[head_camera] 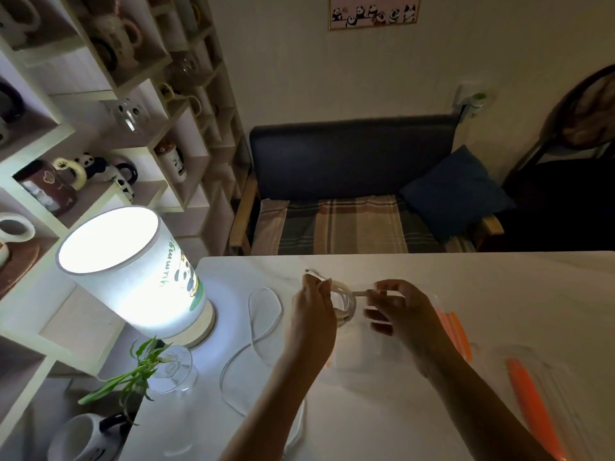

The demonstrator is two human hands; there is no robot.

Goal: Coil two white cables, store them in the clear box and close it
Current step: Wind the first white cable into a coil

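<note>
My left hand (311,314) pinches a white cable wound into a small coil (344,299), held above the table. My right hand (397,311) grips the coil's free end just to the right, fingers closed on it. A second white cable (258,331) lies loose in open loops on the white table (499,287), left of my hands. The clear box (359,354) sits beneath my hands, hard to make out, with orange clips (454,327) on its right side. Its clear lid with an orange clip (532,404) lies at the right.
A lit cylindrical lamp (133,274) stands at the table's left corner. A glass vase with a green plant (169,371) and a white mug (83,437) sit near the left edge. Shelves of mugs stand at left, a dark sofa (349,181) beyond the table.
</note>
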